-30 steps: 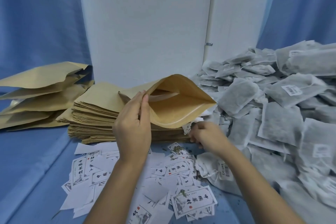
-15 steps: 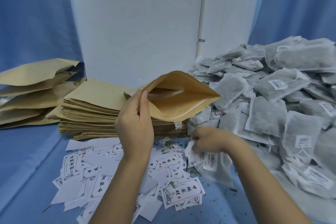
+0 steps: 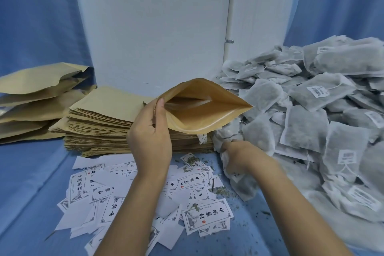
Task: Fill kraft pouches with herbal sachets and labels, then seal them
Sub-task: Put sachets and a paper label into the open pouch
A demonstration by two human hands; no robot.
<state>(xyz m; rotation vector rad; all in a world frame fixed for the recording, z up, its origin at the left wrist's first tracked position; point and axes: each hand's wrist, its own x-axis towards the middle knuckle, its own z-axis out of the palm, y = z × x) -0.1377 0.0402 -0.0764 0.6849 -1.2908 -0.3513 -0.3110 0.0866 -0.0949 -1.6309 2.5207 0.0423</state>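
My left hand (image 3: 149,137) grips the left edge of a kraft pouch (image 3: 205,106), holding its mouth wide open toward me above the stack of flat kraft pouches (image 3: 104,122). Nothing shows inside the pouch. My right hand (image 3: 239,156) is low at the foot of the big pile of grey herbal sachets (image 3: 311,122), its fingers curled round one sachet (image 3: 241,181) that hangs below the hand. Printed paper labels (image 3: 207,216) lie scattered on the blue cloth under my forearms.
Several bulging kraft pouches (image 3: 35,100) lie at the far left. A white board (image 3: 155,27) stands behind the stack. Dry herb crumbs (image 3: 222,190) speckle the blue cloth (image 3: 31,193) near the labels.
My right hand has pulled a sachet out of the pile's edge and shifted a little right. My left hand keeps the pouch open in the same pose.
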